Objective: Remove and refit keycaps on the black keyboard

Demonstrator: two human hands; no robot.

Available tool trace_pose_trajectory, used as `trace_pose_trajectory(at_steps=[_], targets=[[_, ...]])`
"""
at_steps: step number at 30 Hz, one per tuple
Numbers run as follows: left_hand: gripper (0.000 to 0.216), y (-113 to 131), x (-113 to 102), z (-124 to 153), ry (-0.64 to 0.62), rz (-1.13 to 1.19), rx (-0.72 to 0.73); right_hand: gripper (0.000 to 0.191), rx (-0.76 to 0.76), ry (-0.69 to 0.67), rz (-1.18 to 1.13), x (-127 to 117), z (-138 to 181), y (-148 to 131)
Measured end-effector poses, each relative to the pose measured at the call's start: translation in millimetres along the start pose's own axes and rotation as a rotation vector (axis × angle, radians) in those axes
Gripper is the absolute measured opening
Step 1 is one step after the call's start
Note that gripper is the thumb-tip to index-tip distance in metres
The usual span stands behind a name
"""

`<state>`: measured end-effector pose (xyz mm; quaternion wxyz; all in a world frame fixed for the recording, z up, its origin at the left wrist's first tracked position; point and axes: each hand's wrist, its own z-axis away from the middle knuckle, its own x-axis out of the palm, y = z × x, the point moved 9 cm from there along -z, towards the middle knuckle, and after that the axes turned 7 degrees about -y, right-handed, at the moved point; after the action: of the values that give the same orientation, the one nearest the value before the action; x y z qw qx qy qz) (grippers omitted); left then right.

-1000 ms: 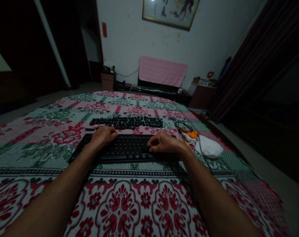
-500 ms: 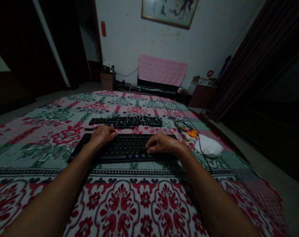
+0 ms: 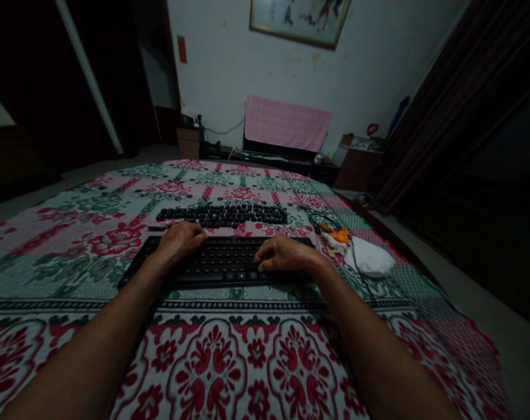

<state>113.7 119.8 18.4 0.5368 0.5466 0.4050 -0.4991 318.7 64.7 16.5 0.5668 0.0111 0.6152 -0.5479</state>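
Observation:
A black keyboard [image 3: 221,255] with most of its keys off lies crosswise on the patterned bedspread. A few keycaps [image 3: 241,276] sit in its near row. My left hand [image 3: 179,240] is closed over the keyboard's far edge, left of the middle; its fingertips are hidden. Above the near row on the right, my right hand [image 3: 284,253] has thumb and fingers pinched around a small dark keycap [image 3: 251,265], partly covered by them. Beyond the keyboard, loose black keycaps [image 3: 221,214] lie in rough rows.
To the right lie a coiled dark cable [image 3: 323,218], an orange item [image 3: 342,234] and a white bundle [image 3: 372,258]. A slim dark bar [image 3: 157,228] lies beyond the keyboard's left part. Past the bed, a pink cloth [image 3: 286,122] covers a screen on a low cabinet.
My right hand has shifted slightly left over the near rows, still pinched. My left hand has stayed in place on the keyboard.

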Motion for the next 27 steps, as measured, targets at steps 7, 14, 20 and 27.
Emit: trace_pose_trajectory(at_steps=[7,14,20,27], targets=[[0.037,-0.9,-0.1,0.6,-0.004,-0.010,0.001,0.028,0.000,-0.005,-0.006,2.5,-2.2,0.6],[0.035,22.4,-13.6,12.7,0.132,-0.009,0.025,0.028,0.008,0.003,0.024,2.1,-2.1,-1.0],[0.029,96.7,14.1,35.8,-0.222,0.278,0.455,0.029,-0.017,-0.028,0.028,5.8,-5.6,2.3],[0.031,111.6,29.2,46.2,-0.367,0.317,0.565,0.034,-0.048,-0.069,-0.029,3.3,-0.4,2.1]])
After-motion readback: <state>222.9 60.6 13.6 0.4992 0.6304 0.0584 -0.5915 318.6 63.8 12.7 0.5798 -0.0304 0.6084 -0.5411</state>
